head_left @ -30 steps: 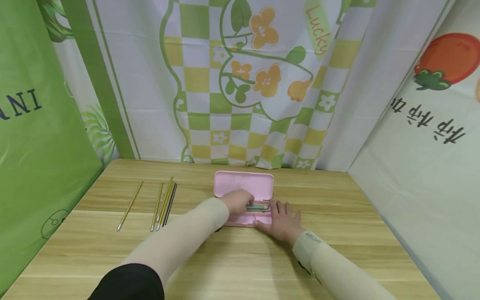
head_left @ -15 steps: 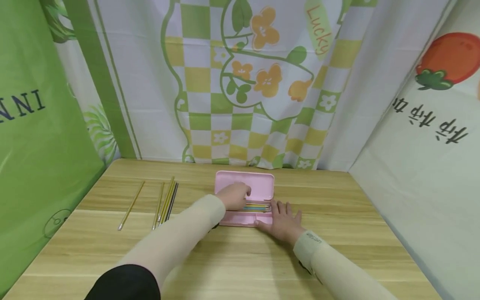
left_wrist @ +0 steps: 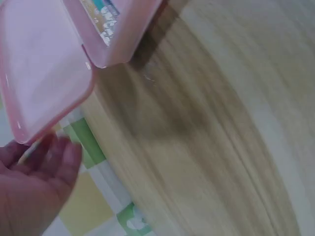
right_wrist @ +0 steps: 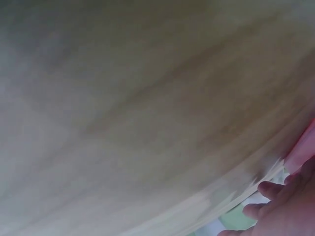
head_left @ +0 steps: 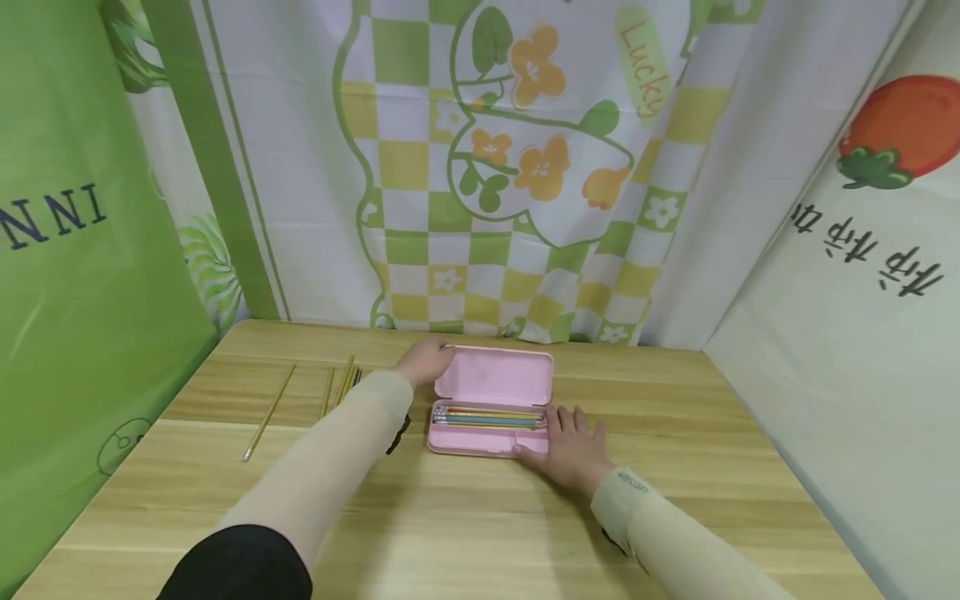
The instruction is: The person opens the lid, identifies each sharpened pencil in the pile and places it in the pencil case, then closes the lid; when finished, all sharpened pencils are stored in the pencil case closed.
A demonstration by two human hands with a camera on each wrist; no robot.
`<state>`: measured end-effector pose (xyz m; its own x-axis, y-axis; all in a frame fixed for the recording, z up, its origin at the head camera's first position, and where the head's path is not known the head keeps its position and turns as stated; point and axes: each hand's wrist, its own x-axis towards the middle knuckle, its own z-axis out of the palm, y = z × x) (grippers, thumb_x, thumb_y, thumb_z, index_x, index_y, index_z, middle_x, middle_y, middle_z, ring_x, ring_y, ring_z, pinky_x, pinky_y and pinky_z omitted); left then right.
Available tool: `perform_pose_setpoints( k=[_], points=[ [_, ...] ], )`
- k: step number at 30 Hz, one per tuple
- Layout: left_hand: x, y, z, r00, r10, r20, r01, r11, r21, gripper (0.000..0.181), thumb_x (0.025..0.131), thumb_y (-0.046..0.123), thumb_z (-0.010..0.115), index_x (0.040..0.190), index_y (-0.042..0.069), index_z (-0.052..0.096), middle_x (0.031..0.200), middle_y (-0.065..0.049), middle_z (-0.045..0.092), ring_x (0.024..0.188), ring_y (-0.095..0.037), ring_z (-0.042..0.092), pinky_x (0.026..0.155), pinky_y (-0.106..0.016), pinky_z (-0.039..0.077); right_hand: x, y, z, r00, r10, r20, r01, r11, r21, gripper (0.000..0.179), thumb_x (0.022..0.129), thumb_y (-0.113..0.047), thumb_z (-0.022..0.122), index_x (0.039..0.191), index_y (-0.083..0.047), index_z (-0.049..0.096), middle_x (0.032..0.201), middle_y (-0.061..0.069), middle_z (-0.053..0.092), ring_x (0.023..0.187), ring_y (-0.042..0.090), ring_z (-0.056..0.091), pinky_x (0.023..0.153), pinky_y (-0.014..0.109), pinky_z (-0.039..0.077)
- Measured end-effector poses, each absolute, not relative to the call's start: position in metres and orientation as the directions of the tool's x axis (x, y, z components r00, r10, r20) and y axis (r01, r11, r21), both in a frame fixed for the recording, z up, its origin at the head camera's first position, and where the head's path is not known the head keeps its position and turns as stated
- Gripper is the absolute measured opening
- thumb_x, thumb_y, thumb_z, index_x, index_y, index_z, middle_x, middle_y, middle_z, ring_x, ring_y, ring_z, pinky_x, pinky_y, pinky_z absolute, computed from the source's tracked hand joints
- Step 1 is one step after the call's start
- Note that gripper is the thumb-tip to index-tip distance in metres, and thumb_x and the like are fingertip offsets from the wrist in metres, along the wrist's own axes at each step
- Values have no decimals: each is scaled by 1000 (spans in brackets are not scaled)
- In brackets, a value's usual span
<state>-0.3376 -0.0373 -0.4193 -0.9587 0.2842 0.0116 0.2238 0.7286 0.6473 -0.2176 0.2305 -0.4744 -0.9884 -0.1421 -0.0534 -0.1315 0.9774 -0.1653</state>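
Note:
A pink pencil case (head_left: 468, 440) lies on the table with its lid (head_left: 495, 375) raised toward the back. Several pencils (head_left: 491, 418) lie side by side in its rear compartment, eraser ends to the left. My left hand (head_left: 425, 361) is at the lid's upper left corner; in the left wrist view, its loosely bent fingers (left_wrist: 64, 156) are by the lid's outer corner. My right hand (head_left: 572, 450) rests against the case's right end, fingers spread, thumb at the front corner. The right wrist view shows its fingertips (right_wrist: 268, 189) beside a pink strip of the case.
Left of the case, a single yellow pencil (head_left: 270, 412) lies apart from more loose pencils (head_left: 347, 379), partly hidden by my left forearm. A patterned curtain (head_left: 510, 275) hangs along the back edge of the wooden table (head_left: 525, 533).
My left hand has risen out of the case and moved left and back to the lid's corner, uncovering the pencils inside. My right hand has stayed at the case's right end.

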Motion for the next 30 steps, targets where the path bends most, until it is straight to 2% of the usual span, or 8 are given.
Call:
perform_pose_setpoints(
  k=[4,6,10,14,17,19,24,30],
  points=[
    [-333,-40,-421,-959,283,22,207,646,735,45,111,30,35,112,-6,63,108,-24,66,99,-36,63,93,-50,51,-218,230,-477,-990,-134,-41,-124,975,-185,108,90,-81,49,158,0,31,156,27,38,146,52,27,111,80,14],
    [-328,-42,-421,-960,277,45,212,609,764,41,111,28,38,90,-1,58,82,-17,59,74,-28,55,73,-43,51,-220,231,-479,-991,-135,-24,-127,970,-209,105,91,-80,49,157,0,33,155,28,39,144,53,31,110,79,18],
    [-311,-50,-422,-952,281,120,266,566,781,28,108,18,51,85,4,59,74,-4,53,67,-18,49,64,-33,48,-226,240,-473,-991,-129,-21,-114,933,-341,95,100,-70,43,154,8,36,152,36,39,139,55,37,112,72,28],
    [-293,-57,-423,-929,326,175,342,576,742,16,104,13,59,103,0,68,94,-8,68,86,-20,62,78,-36,56,-234,249,-452,-995,-95,-30,-55,773,-632,80,109,-49,43,153,16,26,143,42,43,127,55,50,105,64,43],
    [-284,-59,-424,-898,394,198,415,604,680,19,104,11,59,113,-2,71,105,-12,72,86,-22,65,79,-38,58,-240,254,-441,-995,-100,-23,-48,649,-760,70,109,-33,49,156,12,21,137,40,48,111,50,61,91,55,57],
    [-281,-58,-425,-878,425,221,461,621,634,22,103,9,60,118,-3,71,110,-15,73,88,-24,67,81,-39,58,-243,255,-436,-994,-108,-29,-45,622,-782,68,109,-29,51,157,9,21,137,39,49,103,47,64,82,49,61],
    [-289,-55,-427,-816,477,327,576,618,535,23,104,8,59,120,-3,71,116,-18,73,106,-32,70,96,-46,56,-251,254,-426,-995,-104,-5,-61,623,-779,67,108,-30,54,157,5,28,137,36,51,111,45,63,88,48,59],
    [-305,-64,-434,-634,603,483,756,615,224,22,102,7,62,121,2,72,118,-13,74,107,-30,71,96,-42,56,-261,251,-417,-990,-125,58,-119,561,-819,46,109,-28,53,140,6,50,129,31,56,116,44,59,91,47,58]
  ],
)
